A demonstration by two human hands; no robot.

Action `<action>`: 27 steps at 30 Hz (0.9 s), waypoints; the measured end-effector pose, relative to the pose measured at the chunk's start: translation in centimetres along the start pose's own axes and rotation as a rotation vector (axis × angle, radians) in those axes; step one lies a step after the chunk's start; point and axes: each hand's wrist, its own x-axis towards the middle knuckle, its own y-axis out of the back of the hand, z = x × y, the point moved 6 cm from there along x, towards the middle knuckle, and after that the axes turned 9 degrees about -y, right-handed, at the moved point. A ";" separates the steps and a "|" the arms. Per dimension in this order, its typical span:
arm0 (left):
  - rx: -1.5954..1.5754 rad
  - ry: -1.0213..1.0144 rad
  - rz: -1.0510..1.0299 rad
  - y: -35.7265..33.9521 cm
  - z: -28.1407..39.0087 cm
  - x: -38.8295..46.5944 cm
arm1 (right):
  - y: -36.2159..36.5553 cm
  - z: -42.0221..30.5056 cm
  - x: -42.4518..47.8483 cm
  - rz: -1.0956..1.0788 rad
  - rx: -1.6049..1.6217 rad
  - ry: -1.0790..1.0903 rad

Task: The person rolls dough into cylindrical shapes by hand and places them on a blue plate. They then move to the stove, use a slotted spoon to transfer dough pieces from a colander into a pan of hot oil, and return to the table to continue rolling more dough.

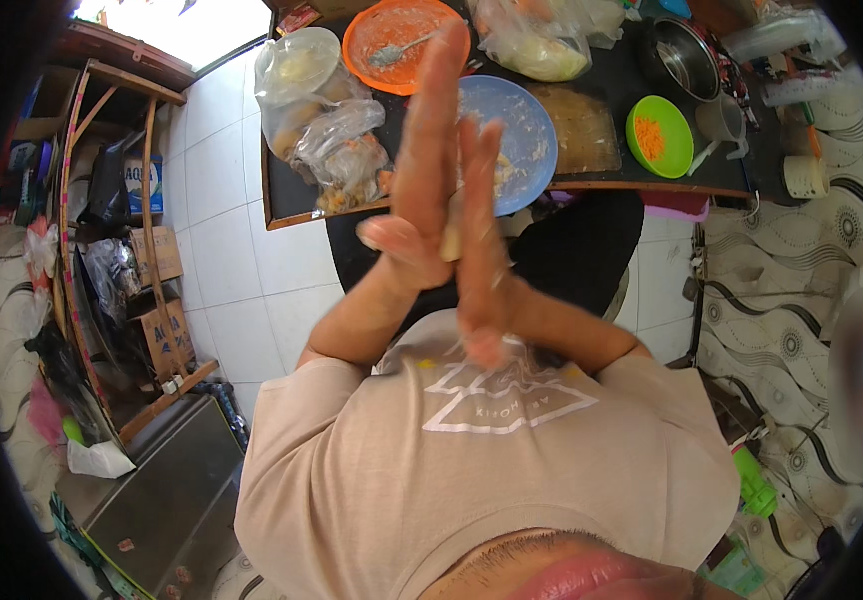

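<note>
My left hand (425,172) and my right hand (482,225) are raised in front of my chest, palms facing, fingers extended away from me. Pressed between the palms is a pale piece of dough (452,234), mostly covered by the hands. Both hands are slightly blurred. Beyond them, a blue plate (532,161) at the table's near edge carries white smears and pale scraps, partly hidden by my fingers. Further back stands an orange basin (358,52), its inside smeared white, with a metal spoon (394,54) in it.
On the dark table (728,169) are filled plastic bags (345,154), a wooden cutting board (581,131), a green bowl (677,131) of grated orange food (650,139), a metal pot (690,64) and a plastic measuring cup (720,120). A wooden rack (150,225) stands at left.
</note>
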 end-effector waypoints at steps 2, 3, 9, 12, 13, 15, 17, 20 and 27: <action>-0.075 0.056 0.059 0.5 -0.6 0.3 | -1.4 0.3 -1.1 -0.025 -0.094 0.098; -0.150 0.158 0.071 0.1 -0.8 -0.1 | -1.3 0.3 -1.1 -0.026 -0.153 0.121; -0.101 0.225 -0.062 -4.0 -1.7 -4.1 | 5.4 0.0 4.7 0.266 -0.210 -0.103; 0.001 0.183 -0.059 -3.2 -1.3 -3.1 | 4.0 0.0 3.3 0.147 -0.178 -0.047; 0.031 0.186 -0.056 -2.6 -1.3 -2.3 | 2.9 0.4 1.9 0.091 -0.172 -0.024; 0.018 0.147 0.043 -1.1 -1.2 -0.9 | 1.2 0.5 -0.1 0.022 -0.154 -0.020; -0.062 0.081 0.116 0.0 -1.1 0.2 | 0.1 0.1 -1.1 -0.014 -0.125 -0.064; 0.014 -0.003 -0.099 -1.8 -0.7 -1.9 | 2.4 -0.2 1.6 0.117 -0.129 -0.180; -0.007 0.019 -0.166 -3.7 -0.7 -3.5 | 4.3 -2.4 3.5 0.218 -0.182 -0.165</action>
